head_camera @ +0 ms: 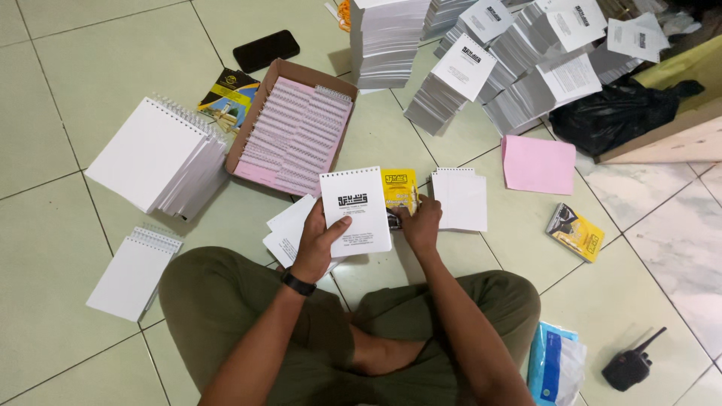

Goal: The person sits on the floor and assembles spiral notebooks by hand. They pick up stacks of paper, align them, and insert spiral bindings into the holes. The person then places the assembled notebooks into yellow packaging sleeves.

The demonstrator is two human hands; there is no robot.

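Seated cross-legged on tile, a person's left hand point(314, 242) grips a punched notepad point(355, 212) upright, while the right hand point(421, 225), fingers curled, touches the yellow cover point(400, 189) just right of it

I see a white punched pad point(355, 210) with black print, a yellow booklet point(399, 189) (black lettering), a pink sheet point(538, 165), pale green tiles point(53, 248).

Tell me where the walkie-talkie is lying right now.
In the head view, the black walkie-talkie lies on the tiled floor at the lower right, past the person's right knee, just right of the blue and white plastic packet.
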